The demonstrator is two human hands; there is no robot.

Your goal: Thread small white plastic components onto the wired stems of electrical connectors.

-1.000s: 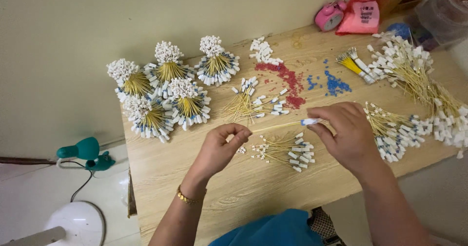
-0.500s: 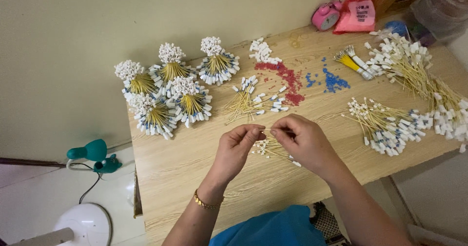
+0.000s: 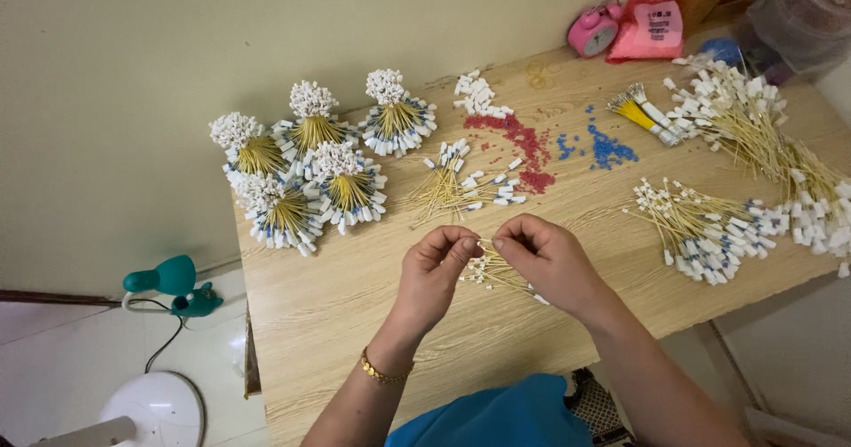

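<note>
My left hand (image 3: 436, 270) and my right hand (image 3: 548, 261) meet over the front middle of the wooden table (image 3: 337, 305). Their fingertips pinch the two ends of one thin yellow wire with a small white end piece. Under the hands lies a small pile of such wires (image 3: 490, 272), partly hidden. A gold bracelet (image 3: 383, 373) circles my left wrist. A loose pile of wires (image 3: 461, 186) lies just beyond the hands.
Several tied fan-shaped wire bundles (image 3: 306, 177) stand at the back left. Red beads (image 3: 523, 146) and blue beads (image 3: 607, 152) are scattered at centre back. Larger wire piles (image 3: 709, 225) fill the right side. A pink clock (image 3: 594, 31) and red bag (image 3: 651, 22) sit at the back. A green lamp (image 3: 168, 283) is on the floor.
My right hand came in from the right-hand pile to the centre, and both hands closed together on one wire above the small pile.
</note>
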